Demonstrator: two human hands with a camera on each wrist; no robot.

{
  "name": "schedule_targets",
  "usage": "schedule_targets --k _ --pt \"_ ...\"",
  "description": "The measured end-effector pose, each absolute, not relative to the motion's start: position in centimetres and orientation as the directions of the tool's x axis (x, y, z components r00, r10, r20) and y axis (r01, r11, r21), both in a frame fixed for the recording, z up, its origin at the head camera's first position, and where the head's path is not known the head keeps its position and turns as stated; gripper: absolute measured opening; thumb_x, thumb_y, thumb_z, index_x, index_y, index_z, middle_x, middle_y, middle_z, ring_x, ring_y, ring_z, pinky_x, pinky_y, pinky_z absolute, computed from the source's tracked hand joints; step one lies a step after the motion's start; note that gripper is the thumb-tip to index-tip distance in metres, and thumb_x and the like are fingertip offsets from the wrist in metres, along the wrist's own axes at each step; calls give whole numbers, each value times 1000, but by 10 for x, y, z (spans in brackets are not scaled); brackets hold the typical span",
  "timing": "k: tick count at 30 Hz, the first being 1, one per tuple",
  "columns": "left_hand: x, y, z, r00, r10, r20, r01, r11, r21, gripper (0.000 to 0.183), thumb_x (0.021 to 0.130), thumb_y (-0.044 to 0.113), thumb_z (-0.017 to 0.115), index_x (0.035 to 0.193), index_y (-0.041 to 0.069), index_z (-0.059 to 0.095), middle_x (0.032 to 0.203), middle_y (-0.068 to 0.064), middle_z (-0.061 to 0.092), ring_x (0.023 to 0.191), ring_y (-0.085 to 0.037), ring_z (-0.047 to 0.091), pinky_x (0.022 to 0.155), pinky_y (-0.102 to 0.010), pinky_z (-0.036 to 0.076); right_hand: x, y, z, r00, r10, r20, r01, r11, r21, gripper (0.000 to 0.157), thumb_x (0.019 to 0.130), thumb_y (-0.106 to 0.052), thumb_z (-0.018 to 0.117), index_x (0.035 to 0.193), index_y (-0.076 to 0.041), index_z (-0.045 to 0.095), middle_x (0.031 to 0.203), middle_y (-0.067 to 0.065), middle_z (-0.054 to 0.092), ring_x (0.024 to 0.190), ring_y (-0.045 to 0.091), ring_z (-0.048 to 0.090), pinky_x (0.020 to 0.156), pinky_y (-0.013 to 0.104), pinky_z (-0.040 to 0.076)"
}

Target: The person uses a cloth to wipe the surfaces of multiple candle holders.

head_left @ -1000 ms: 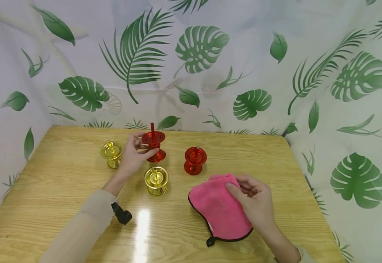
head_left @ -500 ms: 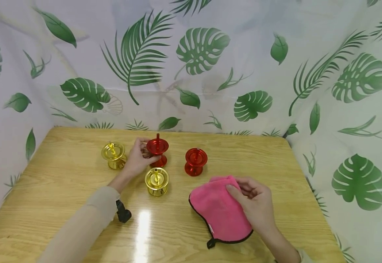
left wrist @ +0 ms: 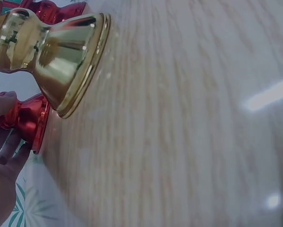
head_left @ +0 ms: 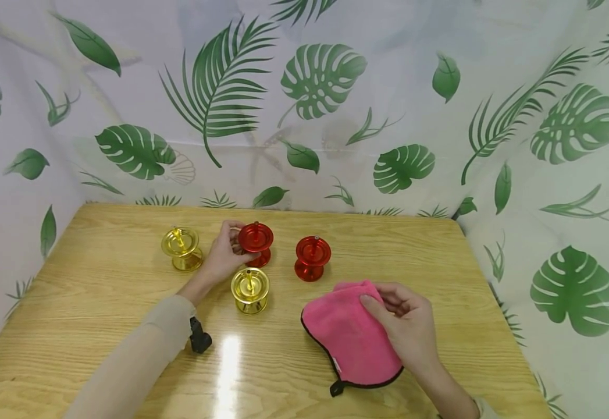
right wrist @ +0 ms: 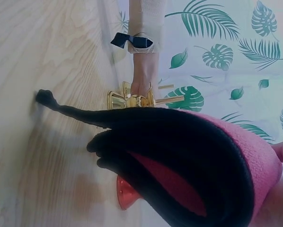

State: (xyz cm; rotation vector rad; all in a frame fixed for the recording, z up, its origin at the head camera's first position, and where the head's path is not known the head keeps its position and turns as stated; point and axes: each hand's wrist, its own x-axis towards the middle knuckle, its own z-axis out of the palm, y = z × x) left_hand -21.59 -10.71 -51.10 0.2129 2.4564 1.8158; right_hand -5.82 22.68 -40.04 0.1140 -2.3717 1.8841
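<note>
One red stand (head_left: 256, 238) gripped by left hand (head_left: 223, 254); right hand (head_left: 411, 323) pinches pink cloth (head_left: 343, 331). Stacked folds (right wrist: 193, 146): right wrist view only.

There's pink cloth (head_left: 353, 340), red holders (head_left: 256, 237), gold holders (head_left: 250, 288), leaf-printed backdrop (head_left: 304, 110), seemingly beige sleeve (head_left: 136, 355).

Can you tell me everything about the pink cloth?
The pink cloth looks soft, with black edging, a black loop and a small white tag. It's folded in layers, its upper part pinched in the right grip, nearer the person than the rightmost candle holder. I can't tell whether it touches the table.
</note>
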Motion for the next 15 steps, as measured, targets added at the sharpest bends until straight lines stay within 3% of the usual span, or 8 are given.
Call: schedule_targets --k 6,15 --pt "-208 -115 -509 -988 140 63 111 371 922 79 78 16 81 141 10 34 124 -14 61 117 -32 59 103 -47 47 -58 226 -399 -992 8 127 -122 223 -967 26 86 -13 73 109 -1 69 91 -9 76 79 11 74 63 30 59" --pt "-169 -146 -504 -986 125 109 149 382 912 67 85 18 75 138 2 38 124 -21 61 117 -35 59 105 -49 45 -58 228 -400 -991 9 135 -129 233 -964 26 86 -14 73 109 -2 69 91 -9 76 79 11 74 63 30 59"
